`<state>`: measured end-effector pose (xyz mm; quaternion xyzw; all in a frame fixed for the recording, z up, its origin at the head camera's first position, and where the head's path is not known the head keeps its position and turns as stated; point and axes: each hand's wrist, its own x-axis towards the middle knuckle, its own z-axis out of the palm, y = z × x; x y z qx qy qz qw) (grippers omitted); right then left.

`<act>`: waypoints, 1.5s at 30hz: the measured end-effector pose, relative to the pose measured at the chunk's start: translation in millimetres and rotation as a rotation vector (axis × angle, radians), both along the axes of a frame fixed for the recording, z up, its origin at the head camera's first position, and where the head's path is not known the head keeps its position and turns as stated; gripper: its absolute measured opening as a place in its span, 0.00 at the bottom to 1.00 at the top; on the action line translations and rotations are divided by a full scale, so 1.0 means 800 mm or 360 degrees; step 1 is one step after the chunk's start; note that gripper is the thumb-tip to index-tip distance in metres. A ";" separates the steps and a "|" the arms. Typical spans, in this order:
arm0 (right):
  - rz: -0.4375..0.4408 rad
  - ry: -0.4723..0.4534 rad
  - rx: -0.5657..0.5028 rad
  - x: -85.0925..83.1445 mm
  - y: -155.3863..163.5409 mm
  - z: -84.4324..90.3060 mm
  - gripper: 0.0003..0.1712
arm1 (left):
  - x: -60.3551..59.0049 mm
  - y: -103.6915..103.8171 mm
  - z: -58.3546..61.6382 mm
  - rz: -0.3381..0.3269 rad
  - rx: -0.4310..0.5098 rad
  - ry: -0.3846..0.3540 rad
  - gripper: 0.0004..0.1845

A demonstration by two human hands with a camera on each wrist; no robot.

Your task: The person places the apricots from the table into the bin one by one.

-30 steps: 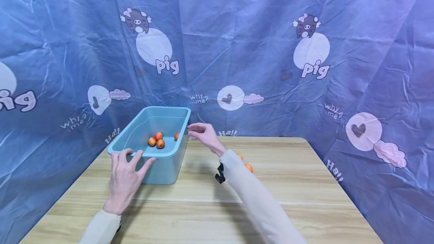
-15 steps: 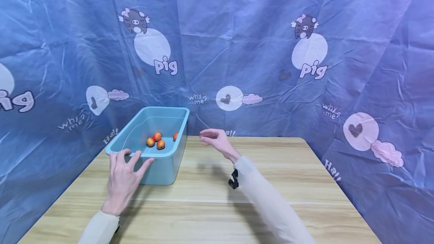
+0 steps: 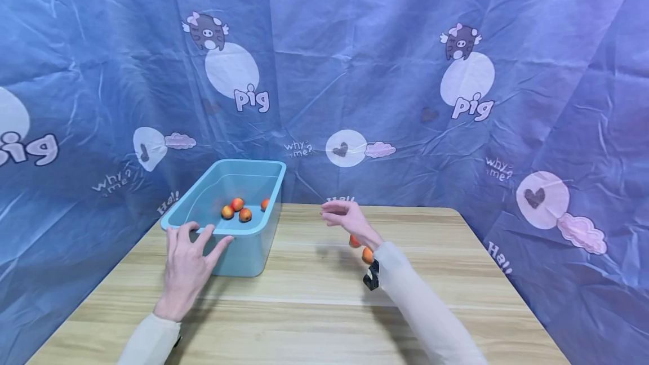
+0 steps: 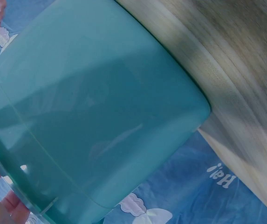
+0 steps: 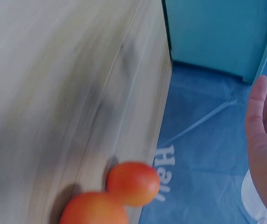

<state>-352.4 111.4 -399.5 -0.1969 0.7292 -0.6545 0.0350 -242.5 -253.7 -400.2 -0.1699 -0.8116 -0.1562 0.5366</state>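
My left hand (image 3: 185, 266) grips the near rim of a light-blue plastic bin (image 3: 243, 255), with its fingers bent over the edge. In the left wrist view, the bin's side (image 4: 96, 107) fills most of the picture, with fingertips (image 4: 17, 205) at the rim. On the bin's floor lie several small round red-orange fruits (image 3: 245, 215). To the right of the bin my right hand (image 3: 350, 219) hangs over the table, holding nothing, its fingers extended. Two more of the fruits, one redder (image 3: 354, 241) and one more orange (image 3: 367, 255), lie on the table below the right wrist.
The wood-grain table (image 3: 304, 320) runs up to a blue printed cloth (image 3: 350, 72) hung behind and at both sides. The bin stands at the table's back left. A black strap (image 3: 372, 276) sits at the right sleeve.
My right hand has moved right, away from the bin. Inside the bin, one fruit has shifted slightly right. The left hand keeps its place on the rim.
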 end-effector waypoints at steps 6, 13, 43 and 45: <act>0.0063 -0.0033 0.0098 0.006 0.032 -0.006 0.24 | 0.003 -0.001 -0.001 -0.0008 0.0017 0.0030 0.36; 0.0032 -0.0093 0.0147 0.010 0.071 -0.012 0.26 | 0.001 0.001 0.000 -0.0025 0.0020 0.0025 0.35; 0.0506 -0.0442 0.0569 0.001 0.173 -0.062 0.32 | 0.000 -0.001 -0.006 0.0011 -0.0049 -0.0040 0.30; 0.0574 -0.0444 0.0554 0.000 0.174 -0.065 0.33 | 0.000 -0.001 -0.006 0.0008 -0.0045 -0.0037 0.30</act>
